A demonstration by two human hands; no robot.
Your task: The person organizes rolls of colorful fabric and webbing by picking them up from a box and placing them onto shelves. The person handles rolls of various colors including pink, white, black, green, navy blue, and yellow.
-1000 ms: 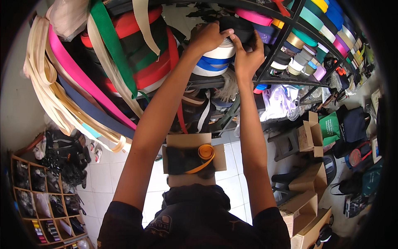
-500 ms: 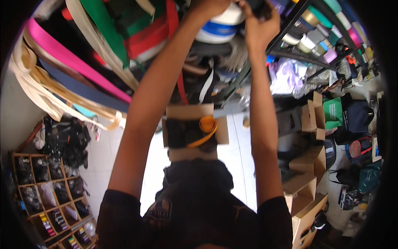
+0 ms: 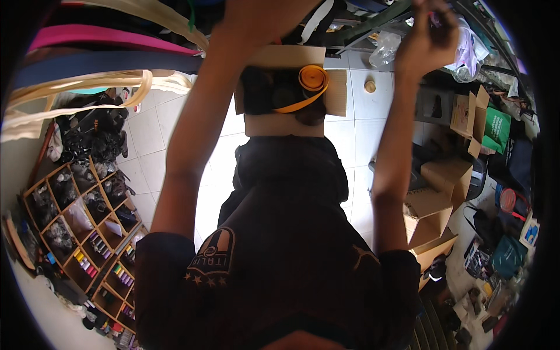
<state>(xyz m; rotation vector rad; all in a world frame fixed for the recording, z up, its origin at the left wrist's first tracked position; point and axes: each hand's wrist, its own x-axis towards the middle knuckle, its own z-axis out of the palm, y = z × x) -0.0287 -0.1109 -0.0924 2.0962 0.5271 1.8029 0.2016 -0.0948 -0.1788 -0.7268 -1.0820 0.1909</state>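
At the top edge, my left hand [image 3: 265, 20] reaches toward the hanging webbing, its fingers cut off by the frame; whether it grips anything is hidden. To the right, my right hand [image 3: 429, 49] is raised with its fingers bent and apart, and I make out nothing held between them. Near it lie a clear plastic bag [image 3: 385, 48] and a pale lilac plastic bundle [image 3: 468, 49]. Below and between my forearms, an open cardboard box [image 3: 284, 127] holds dark rolls and a coiled orange strap [image 3: 313, 80], one end trailing leftward.
Pink webbing [image 3: 111, 36], navy webbing [image 3: 111, 63] and cream straps [image 3: 111, 83] hang at upper left. A wooden pigeonhole rack [image 3: 70, 201] with thread spools stands at lower left. On the right are cardboard boxes [image 3: 429, 216], a green bag [image 3: 497, 129] and a small tan roll [image 3: 370, 86].
My hands, together near white and blue rolls before, are now apart, the right one farther right. The view has tilted down, so the shelf rolls have left the top and the box appears higher.
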